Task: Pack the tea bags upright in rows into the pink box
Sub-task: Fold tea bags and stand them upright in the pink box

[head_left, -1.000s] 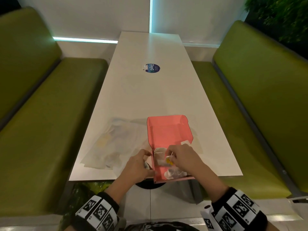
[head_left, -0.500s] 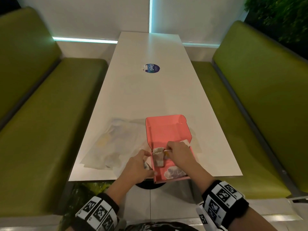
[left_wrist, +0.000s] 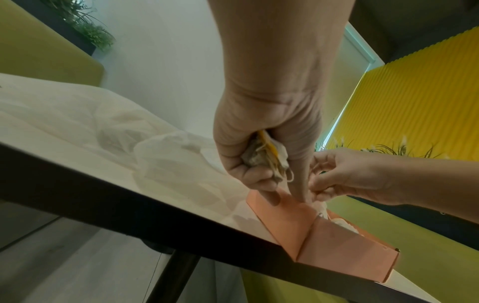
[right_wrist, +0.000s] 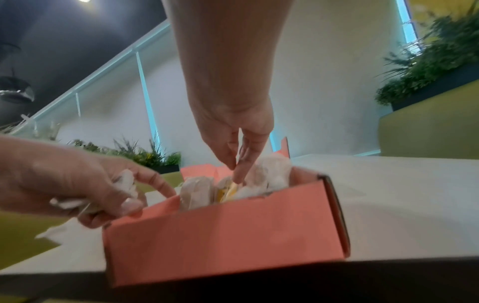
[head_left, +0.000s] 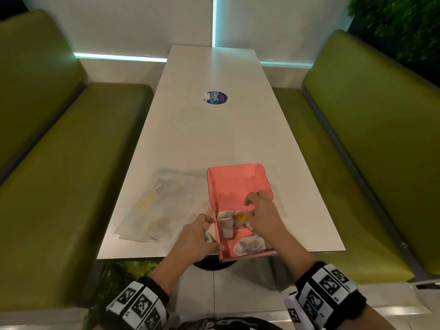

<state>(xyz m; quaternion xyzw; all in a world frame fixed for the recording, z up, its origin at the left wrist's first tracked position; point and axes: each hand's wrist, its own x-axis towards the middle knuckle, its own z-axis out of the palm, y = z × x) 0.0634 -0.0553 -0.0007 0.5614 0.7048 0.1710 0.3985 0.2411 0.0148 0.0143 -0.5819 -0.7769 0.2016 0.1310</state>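
The pink box (head_left: 238, 184) stands at the white table's front edge with its lid folded back. Inside, one tea bag (head_left: 225, 225) stands upright against the left wall, a second with a yellow tag (head_left: 239, 216) is beside it, and a third (head_left: 250, 244) lies flat near the front wall. My right hand (head_left: 250, 207) hovers over the box, its straight fingers (right_wrist: 239, 170) reaching down onto the bags. My left hand (head_left: 213, 234) grips a bunch of tea bags (left_wrist: 267, 160) in its palm, with one finger (left_wrist: 298, 188) on the box's left wall (right_wrist: 220, 235).
A crumpled clear plastic wrapper (head_left: 162, 210) lies on the table (head_left: 214, 139) left of the box. A round blue sticker (head_left: 216, 98) marks the table's middle. Green benches (head_left: 59, 186) (head_left: 381, 163) flank the table. The box's front corner overhangs the table edge.
My right hand carried the yellow-tagged tea bag deeper into the box, set it beside the upright bag and spread its fingers. My left hand stayed at the box's left wall.
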